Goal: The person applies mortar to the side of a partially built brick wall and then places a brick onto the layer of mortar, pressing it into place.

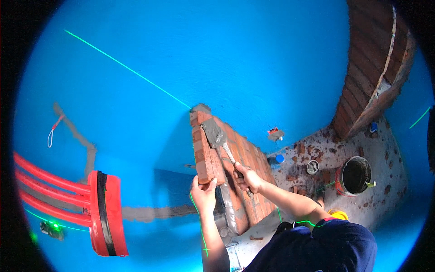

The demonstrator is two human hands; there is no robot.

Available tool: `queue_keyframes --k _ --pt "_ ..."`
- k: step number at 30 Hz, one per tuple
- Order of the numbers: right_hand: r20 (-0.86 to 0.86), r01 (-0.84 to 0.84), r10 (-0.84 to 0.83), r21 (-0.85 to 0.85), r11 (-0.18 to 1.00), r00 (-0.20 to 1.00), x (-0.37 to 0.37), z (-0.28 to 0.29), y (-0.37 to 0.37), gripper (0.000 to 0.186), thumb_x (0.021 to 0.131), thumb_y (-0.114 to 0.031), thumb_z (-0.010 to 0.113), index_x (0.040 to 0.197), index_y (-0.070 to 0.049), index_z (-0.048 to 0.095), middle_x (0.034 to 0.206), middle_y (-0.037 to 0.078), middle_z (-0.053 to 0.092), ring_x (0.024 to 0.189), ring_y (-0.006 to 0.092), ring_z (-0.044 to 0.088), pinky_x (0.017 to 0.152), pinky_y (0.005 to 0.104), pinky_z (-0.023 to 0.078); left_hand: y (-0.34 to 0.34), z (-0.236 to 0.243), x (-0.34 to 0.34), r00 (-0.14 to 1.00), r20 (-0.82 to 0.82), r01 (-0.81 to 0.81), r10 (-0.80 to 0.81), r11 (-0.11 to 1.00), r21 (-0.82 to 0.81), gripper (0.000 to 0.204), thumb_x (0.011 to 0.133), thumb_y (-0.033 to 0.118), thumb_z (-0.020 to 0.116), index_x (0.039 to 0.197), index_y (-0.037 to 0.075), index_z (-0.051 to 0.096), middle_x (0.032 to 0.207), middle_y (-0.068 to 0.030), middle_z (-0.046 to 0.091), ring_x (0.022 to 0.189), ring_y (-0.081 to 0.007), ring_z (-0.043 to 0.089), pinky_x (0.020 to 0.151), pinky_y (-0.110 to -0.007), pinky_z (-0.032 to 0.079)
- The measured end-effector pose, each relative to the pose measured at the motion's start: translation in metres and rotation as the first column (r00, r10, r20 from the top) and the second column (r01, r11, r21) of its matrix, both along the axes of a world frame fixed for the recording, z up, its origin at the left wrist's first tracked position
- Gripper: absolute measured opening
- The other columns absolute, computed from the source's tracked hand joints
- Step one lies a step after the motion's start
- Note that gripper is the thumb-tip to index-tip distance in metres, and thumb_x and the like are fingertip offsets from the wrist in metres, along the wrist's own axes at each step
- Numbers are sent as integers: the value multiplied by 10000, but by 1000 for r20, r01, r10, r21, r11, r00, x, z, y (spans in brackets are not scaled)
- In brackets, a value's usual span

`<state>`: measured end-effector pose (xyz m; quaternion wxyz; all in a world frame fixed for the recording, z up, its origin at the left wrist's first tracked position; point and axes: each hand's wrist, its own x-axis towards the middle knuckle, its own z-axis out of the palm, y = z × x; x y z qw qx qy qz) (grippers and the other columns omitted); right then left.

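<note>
A partly built brick wall [241, 156] stands in front of me, against the blue wall. At its near top, my left hand [205, 196] grips the end of a red brick [202, 156], thumb on one side and fingers on the other. My right hand [248, 178] is wrapped round the handle of a trowel [228, 152]. The trowel's blade lies against the upper side of the brick and is covered in grey mortar [213, 131]. More mortar sits on the wall's far top end [200, 108]. What lies under the brick is hidden.
A mortar bucket [340, 181] and a small white pot [312, 167] stand on the debris-strewn floor at right. Another brick structure [369, 68] rises at upper right. Red pipes [54, 190] enter a red box [108, 213] at left. A green laser line [127, 66] crosses the blue wall.
</note>
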<state>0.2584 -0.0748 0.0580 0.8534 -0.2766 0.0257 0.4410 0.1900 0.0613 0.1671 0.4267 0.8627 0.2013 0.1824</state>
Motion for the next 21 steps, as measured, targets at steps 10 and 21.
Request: queue_keyframes --k 10,21 --pt "-32 -188 194 125 974 981 -37 -4 -66 477 968 -519 319 698 -131 385 515 -35 230 360 92 193 316 261 185 16 1 -17 1000 22 -15 13 997 81 606 692 240 809 1165 -34 549 831 -126 683 734 -167 654 670 -302 516" --pt "23 226 -232 -337 914 972 -100 10 -270 494 919 -561 416 709 -116 461 497 -19 348 343 98 274 319 263 188 84 -87 -113 945 -135 -320 297 923 -213 409 889 410 600 1111 68 578 954 -43 646 615 -111 553 507 -246 405"
